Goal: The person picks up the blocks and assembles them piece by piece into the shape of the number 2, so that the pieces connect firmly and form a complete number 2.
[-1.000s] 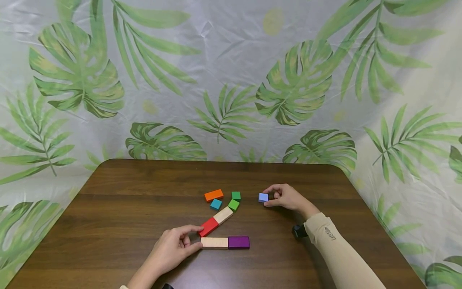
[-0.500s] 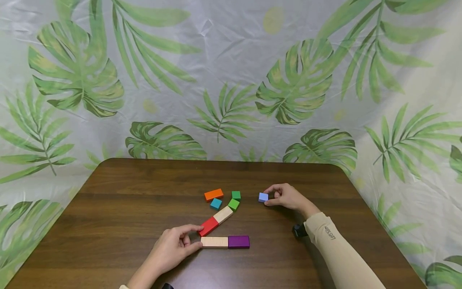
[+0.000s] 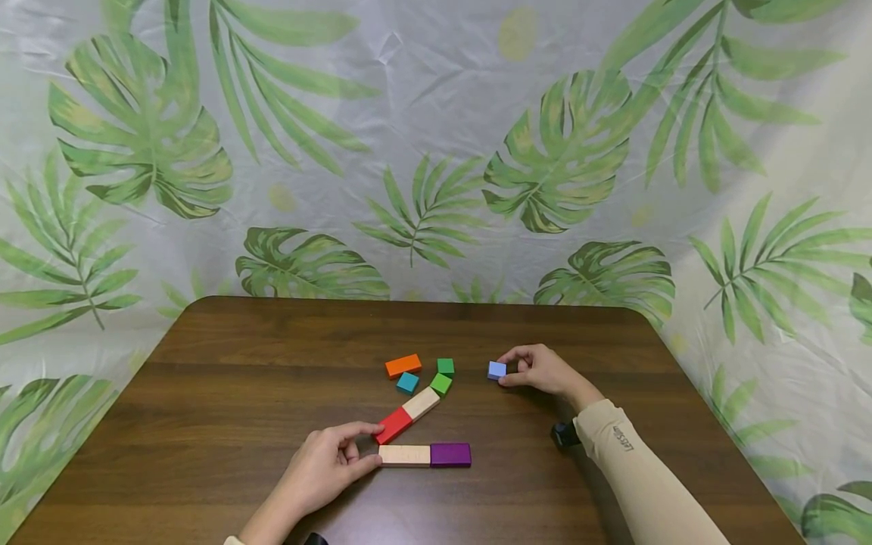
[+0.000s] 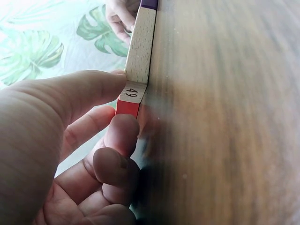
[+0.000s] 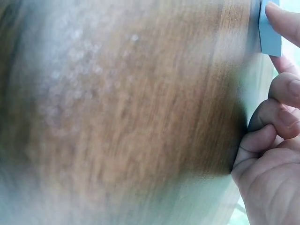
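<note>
My left hand (image 3: 327, 468) is at the near left end of two rows of blocks. Its index finger touches the red block (image 3: 393, 425), while the thumb lies against the end of a plain wooden block (image 3: 405, 456); together they pinch the corner where the rows meet. In the left wrist view, a "49" shows on a pale end face (image 4: 131, 92) above the red. Over to the right, my right hand (image 3: 541, 371) pinches a small light blue block (image 3: 496, 370) between thumb and index finger. Its other fingers are curled beside the tabletop in the right wrist view.
A purple block (image 3: 450, 455) extends the front row. Another plain block (image 3: 421, 404) extends the slanted row, followed by a light green block (image 3: 441, 385) and a darker green block (image 3: 446, 366). Teal (image 3: 407, 383) and orange blocks (image 3: 403, 366) lie left of these on the brown table (image 3: 238, 393).
</note>
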`<state>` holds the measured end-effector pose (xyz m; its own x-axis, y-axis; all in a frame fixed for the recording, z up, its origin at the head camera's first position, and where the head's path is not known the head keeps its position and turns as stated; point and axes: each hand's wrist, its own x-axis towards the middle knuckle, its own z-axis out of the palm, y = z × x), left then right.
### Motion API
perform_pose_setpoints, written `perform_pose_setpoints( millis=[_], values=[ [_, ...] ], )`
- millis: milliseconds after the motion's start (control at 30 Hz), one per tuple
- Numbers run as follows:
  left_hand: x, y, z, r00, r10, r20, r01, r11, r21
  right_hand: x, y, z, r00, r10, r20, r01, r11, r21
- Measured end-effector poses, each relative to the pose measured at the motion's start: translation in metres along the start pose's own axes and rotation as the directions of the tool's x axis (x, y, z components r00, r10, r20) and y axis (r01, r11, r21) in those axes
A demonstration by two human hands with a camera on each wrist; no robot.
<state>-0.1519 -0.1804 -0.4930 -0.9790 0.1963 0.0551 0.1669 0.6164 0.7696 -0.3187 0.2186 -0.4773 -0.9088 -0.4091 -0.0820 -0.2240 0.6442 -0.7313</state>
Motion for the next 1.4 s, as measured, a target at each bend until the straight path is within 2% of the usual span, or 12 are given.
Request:
perform_pose_setpoints(
  millis=[367,500,867,1133,1400],
  values=[
    [0.0,-0.001,0.0,1.0,0.005,-0.008,-0.005,1.0,0.001,0.003,0.001,0.0,1.0,0.023,-0.01,-0.023,1.0,-0.001],
    [0.0,-0.001,0.0,1.0,0.003,-0.01,-0.003,1.0,-0.004,0.005,0.001,-0.002,1.0,0.005,-0.007,-0.005,1.0,0.008],
    [0.001,-0.001,0.0,1.0,0.008,-0.01,-0.008,1.0,0.008,0.013,0.0,0.0,0.999,0.016,-0.032,-0.016,1.0,-0.016],
    [0.001,0.0,-0.001,1.0,0.01,-0.003,-0.01,1.0,0.008,0.02,-0.018,0.004,1.0,-0.012,-0.006,0.012,1.0,-0.012],
    [0.0,-0.001,-0.001,1.0,0.008,0.002,-0.008,1.0,-0.004,0.038,-0.032,0.007,0.999,-0.035,0.001,0.035,0.999,-0.008]
  ],
)
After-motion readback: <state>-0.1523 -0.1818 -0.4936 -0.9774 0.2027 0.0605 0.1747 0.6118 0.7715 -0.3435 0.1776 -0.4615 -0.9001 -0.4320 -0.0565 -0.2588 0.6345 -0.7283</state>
